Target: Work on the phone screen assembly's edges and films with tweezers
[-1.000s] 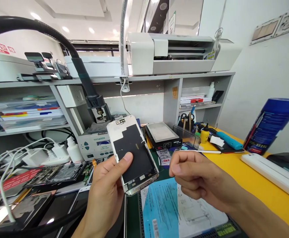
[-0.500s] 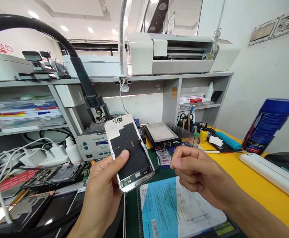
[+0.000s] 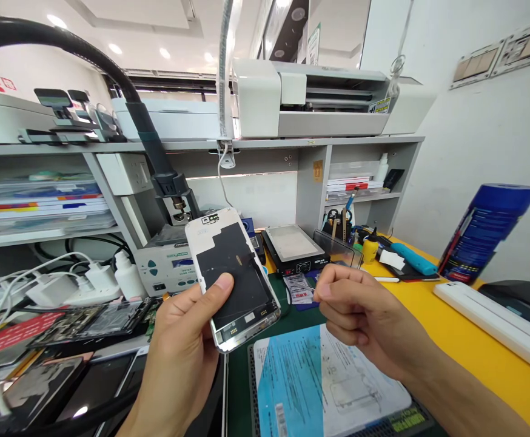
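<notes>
Upright and tilted, a phone screen [image 3: 235, 261] shows its back, with a black sheet, a white upper area and small gold contacts along the lower edge. My left hand [image 3: 187, 340] is closed around its lower left side, thumb pressed on the black sheet. To its right, apart from the screen, my right hand [image 3: 360, 309] is closed in a pinch with the other fingers curled. Whatever lies between its thumb and forefinger is too small to make out. Below both hands lies a blue and white printed sheet [image 3: 292, 376] on a dark board.
A black heating plate [image 3: 295, 249] stands behind the hands, with a grey control box [image 3: 167, 267] to its left. Phone parts [image 3: 96, 321] and white chargers [image 3: 101, 279] crowd the left side. On the yellow tabletop [image 3: 415, 303] stands a blue can [image 3: 486, 233].
The view has shifted slightly, and the screen and my left hand appear a little further left. My right hand stays pinched and has moved only slightly.
</notes>
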